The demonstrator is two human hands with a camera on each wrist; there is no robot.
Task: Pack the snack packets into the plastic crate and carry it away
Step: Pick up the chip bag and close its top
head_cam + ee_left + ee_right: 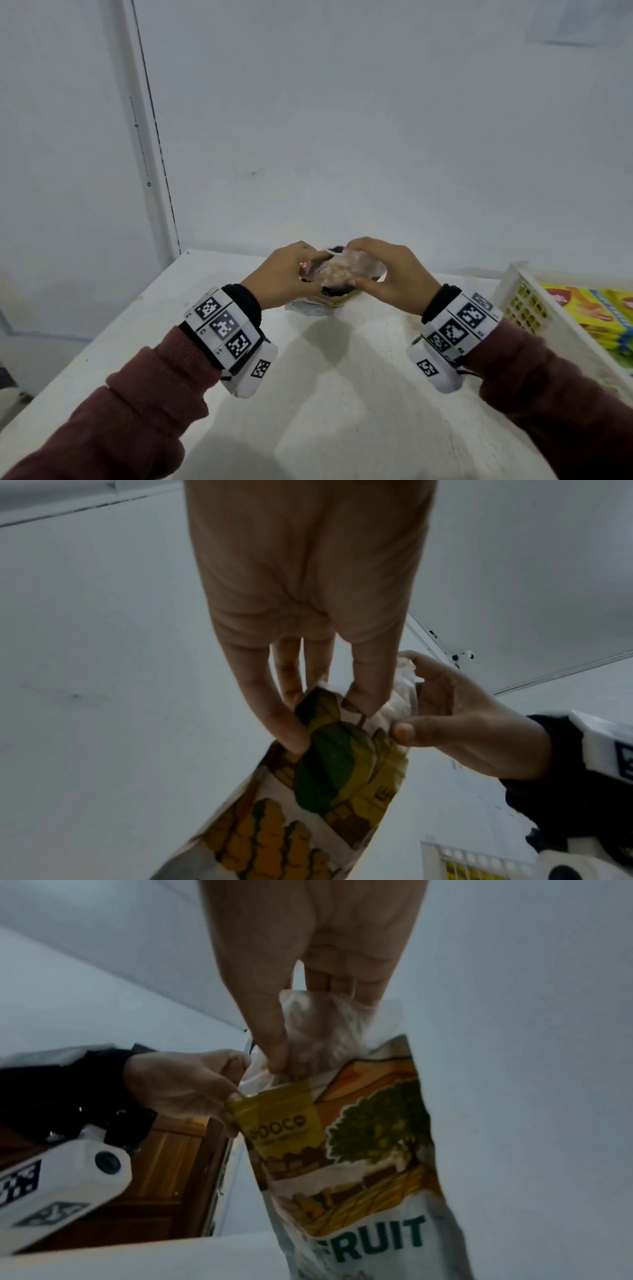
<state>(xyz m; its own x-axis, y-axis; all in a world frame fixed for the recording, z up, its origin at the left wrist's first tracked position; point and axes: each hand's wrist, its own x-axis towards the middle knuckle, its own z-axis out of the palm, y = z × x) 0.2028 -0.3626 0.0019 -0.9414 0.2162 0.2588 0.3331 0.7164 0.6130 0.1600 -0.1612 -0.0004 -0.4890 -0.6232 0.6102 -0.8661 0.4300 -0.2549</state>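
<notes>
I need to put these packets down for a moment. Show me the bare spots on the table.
The white table is bare in front, between the two wrists and the near edge, and along its left side toward the far-left corner. It is crowded at the far middle, where both hands hold packets over others, and at the right, where the white crate stands.

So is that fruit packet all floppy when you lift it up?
Probably floppy: the fruit packet hangs down from its top edge, which both the left hand and the right hand pinch. It looks light, since fingertips alone carry it. The crinkly clear bag gathered with it might be slippery, so it could slide out.
</notes>
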